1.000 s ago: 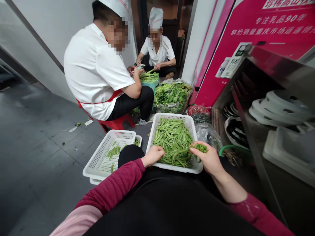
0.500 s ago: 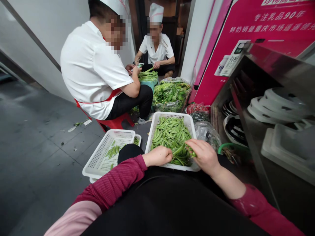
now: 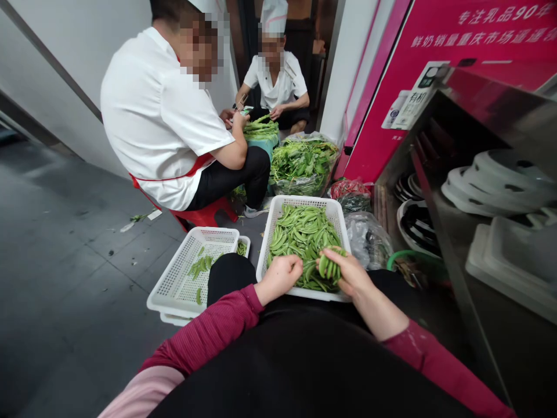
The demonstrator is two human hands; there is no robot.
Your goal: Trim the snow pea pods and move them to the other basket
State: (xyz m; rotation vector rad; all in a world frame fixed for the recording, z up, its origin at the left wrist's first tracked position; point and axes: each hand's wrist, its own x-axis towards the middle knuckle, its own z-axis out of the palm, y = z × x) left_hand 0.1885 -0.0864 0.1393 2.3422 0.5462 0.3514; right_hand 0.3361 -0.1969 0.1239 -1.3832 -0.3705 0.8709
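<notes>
A white basket [image 3: 265, 232] full of green pea pods [image 3: 300, 232] rests in front of me at my lap. Over its near right part, my right hand [image 3: 348, 271] is closed around a small bunch of pods [image 3: 329, 268]. My left hand [image 3: 281, 277] is at the basket's near left side with its fingers curled together; whether anything is pinched in them is too small to tell. To the left, a second white basket [image 3: 167, 287] holds a few scattered pods [image 3: 201, 266].
One person [image 3: 161, 116] sits on a red stool [image 3: 204, 216] at the left; another [image 3: 278, 81] crouches behind, both handling green stalks. A bag of leafy greens [image 3: 304, 162] stands beyond my basket. At the right are a green-rimmed basket [image 3: 391, 260] and a metal shelf with dishes [image 3: 491, 180].
My right hand has turned and moved slightly left, showing the bunch of pods in its grip. My left hand has drawn a little left, away from the pods beside it.
</notes>
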